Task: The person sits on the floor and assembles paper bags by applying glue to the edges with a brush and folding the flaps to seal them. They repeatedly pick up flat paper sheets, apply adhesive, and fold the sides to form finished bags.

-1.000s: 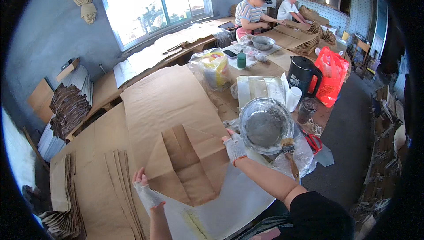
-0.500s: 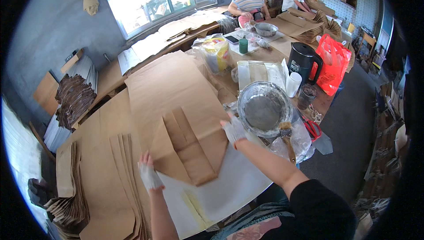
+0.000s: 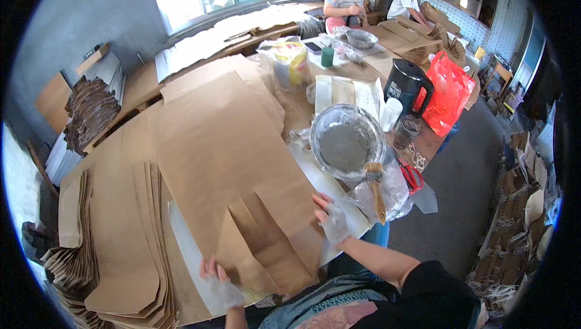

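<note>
A large brown paper bag (image 3: 224, 141) lies in front of me, its near end folded into a flap with angled creases. My left hand (image 3: 221, 285), in a pale fingerless glove, holds the bag's near left edge. At the right edge, my right hand (image 3: 334, 220), gloved the same way, has its fingertips over the paper. Both thumbs are hard to make out. Under the bag shows a white board (image 3: 189, 250). More flat brown paper (image 3: 242, 72) lies beneath and beyond its far end.
Right of the bag are a metal basin (image 3: 348, 141) of grey paste, a brush (image 3: 376, 193), red-handled scissors (image 3: 411, 177), a black kettle (image 3: 407, 87) and a red plastic bag (image 3: 448, 96). Folded brown bags (image 3: 130, 256) are stacked left. Two people sit at the far end.
The paper bag has slid toward me with both hands at its edges, baring more paper beyond it. My view has shifted slightly. The far person in white leans further forward.
</note>
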Demonstrator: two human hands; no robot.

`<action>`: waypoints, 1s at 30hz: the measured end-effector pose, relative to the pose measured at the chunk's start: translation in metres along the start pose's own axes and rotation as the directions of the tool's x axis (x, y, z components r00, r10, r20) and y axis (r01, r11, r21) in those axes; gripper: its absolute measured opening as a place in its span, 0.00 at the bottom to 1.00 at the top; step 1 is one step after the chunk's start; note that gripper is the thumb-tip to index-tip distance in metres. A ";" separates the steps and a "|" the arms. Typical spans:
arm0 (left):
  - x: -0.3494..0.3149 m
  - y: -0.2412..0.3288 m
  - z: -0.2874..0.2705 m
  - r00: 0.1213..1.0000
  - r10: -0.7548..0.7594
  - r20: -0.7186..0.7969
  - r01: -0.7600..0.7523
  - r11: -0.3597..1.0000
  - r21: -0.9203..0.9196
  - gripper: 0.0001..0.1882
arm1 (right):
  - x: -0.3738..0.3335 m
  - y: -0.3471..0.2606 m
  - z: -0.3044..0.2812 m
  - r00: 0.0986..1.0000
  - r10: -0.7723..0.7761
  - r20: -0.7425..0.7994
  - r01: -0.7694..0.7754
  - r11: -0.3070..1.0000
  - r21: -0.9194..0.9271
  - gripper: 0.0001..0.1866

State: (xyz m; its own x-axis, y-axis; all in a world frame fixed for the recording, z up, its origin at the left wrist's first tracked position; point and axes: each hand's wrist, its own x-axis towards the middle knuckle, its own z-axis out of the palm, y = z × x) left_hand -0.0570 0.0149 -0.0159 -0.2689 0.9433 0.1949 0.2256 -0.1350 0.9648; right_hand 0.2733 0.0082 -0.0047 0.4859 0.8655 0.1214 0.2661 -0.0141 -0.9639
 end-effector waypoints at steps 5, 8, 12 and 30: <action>0.007 -0.017 0.032 0.987 -0.049 -0.151 0.052 0.998 0.021 0.21 | 0.029 0.009 0.012 0.976 -0.187 -0.113 0.161 0.965 -0.206 0.19; 0.034 -0.013 0.048 0.988 0.149 -0.036 -0.104 0.824 0.556 0.22 | 0.066 0.004 0.051 0.967 -0.228 -0.114 0.140 0.848 -0.511 0.19; 0.021 0.001 0.057 0.973 0.179 0.144 -0.213 0.468 0.858 0.25 | 0.053 0.016 0.047 0.927 -0.371 0.054 0.282 0.596 -0.752 0.23; -0.040 0.069 0.012 0.629 0.018 0.777 -0.525 0.747 0.408 0.37 | 0.011 -0.042 -0.019 0.262 -0.165 0.951 0.883 0.439 -0.167 0.42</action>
State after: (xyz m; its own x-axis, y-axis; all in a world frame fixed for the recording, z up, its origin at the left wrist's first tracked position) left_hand -0.0194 -0.0284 0.0412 0.5627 0.8267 0.0026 0.6914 -0.4723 0.5466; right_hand 0.2832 0.0085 0.0412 -0.7084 0.7050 -0.0345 0.6847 0.6745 -0.2761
